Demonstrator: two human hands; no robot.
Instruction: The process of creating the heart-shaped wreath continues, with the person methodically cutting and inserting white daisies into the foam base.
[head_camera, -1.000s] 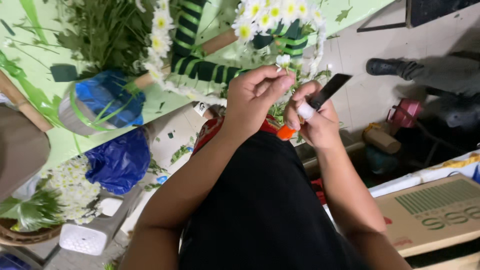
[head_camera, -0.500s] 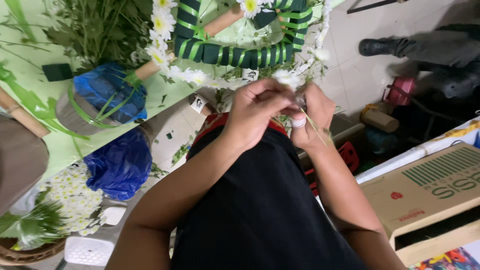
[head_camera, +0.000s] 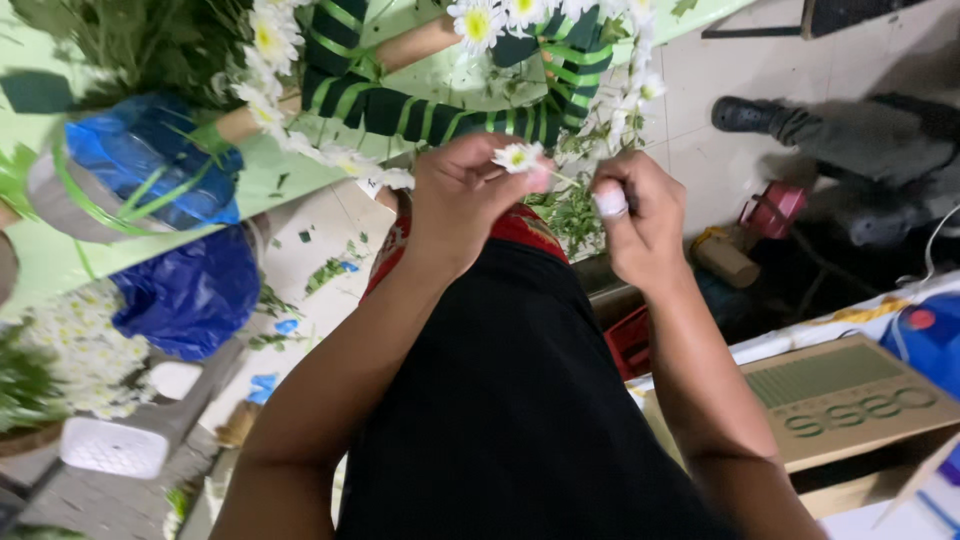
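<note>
Left hand (head_camera: 462, 195) pinches the daisy (head_camera: 518, 156); right hand (head_camera: 640, 215) seemingly closed on its stem: keep both grips gentle.

Light green flat table top (head_camera: 300, 170), far and left in the scene. Directly on it: a dark green arched frame wound with lighter green strips and dotted with white yellow-centred daisies (head_camera: 440, 110), a blue plastic bag bundle tied with green ribbon (head_camera: 150, 165) further left, leafy green stems (head_camera: 130, 35) at the far left edge. Below, pale tiled floor (head_camera: 310, 240), littered with small green leaf scraps (head_camera: 325, 272). Lay on it too: a crumpled dark blue plastic bag (head_camera: 190, 295), a heap of white small daisies (head_camera: 75, 350) to its left, a white rectangular plastic container (head_camera: 115, 447) nearer. At right, a brown cardboard box (head_camera: 850, 395).
</note>
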